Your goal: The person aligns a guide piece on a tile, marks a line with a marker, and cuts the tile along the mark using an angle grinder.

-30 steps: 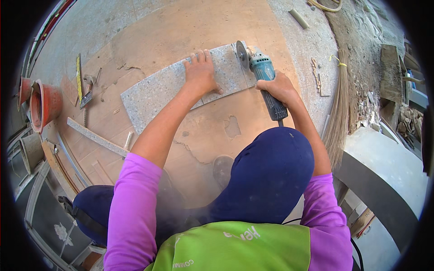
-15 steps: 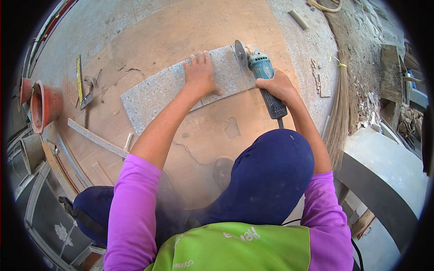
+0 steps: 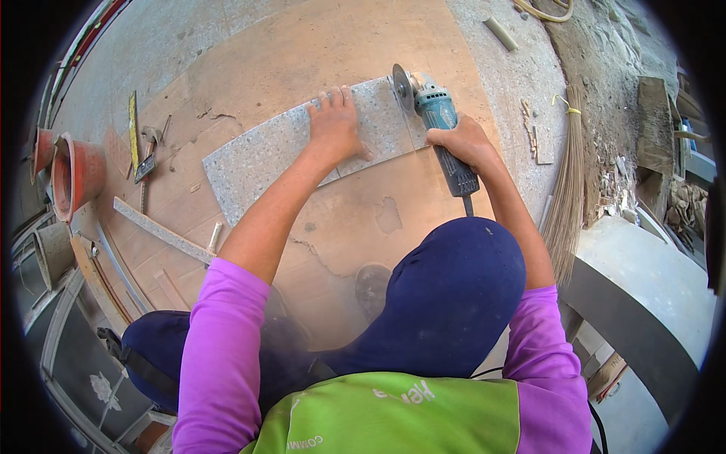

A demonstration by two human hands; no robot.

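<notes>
A grey speckled stone tile (image 3: 257, 155) lies slantwise on a dusty brown board. Flat on top of it rests my left hand (image 3: 334, 127), fingers spread and pressing near the middle. My right hand (image 3: 465, 144) is wrapped round the body of a teal and black angle grinder (image 3: 439, 113). The grinder's thin cutting disc (image 3: 403, 88) stands upright over the tile's right end, at the far edge. From there a straight cut line runs across the tile toward its near edge. The right palm and most of its fingers are hidden behind the tool.
Left of the tile lie a hammer (image 3: 151, 136), a yellow level (image 3: 134, 129) and a narrow stone strip (image 3: 162, 231). Red buckets (image 3: 87, 175) stand at far left. A straw broom (image 3: 566, 181) lies at right, beside a short pipe piece (image 3: 501, 34).
The grinder has shifted very slightly up and away from me. My left hand and the tile look the same as before.
</notes>
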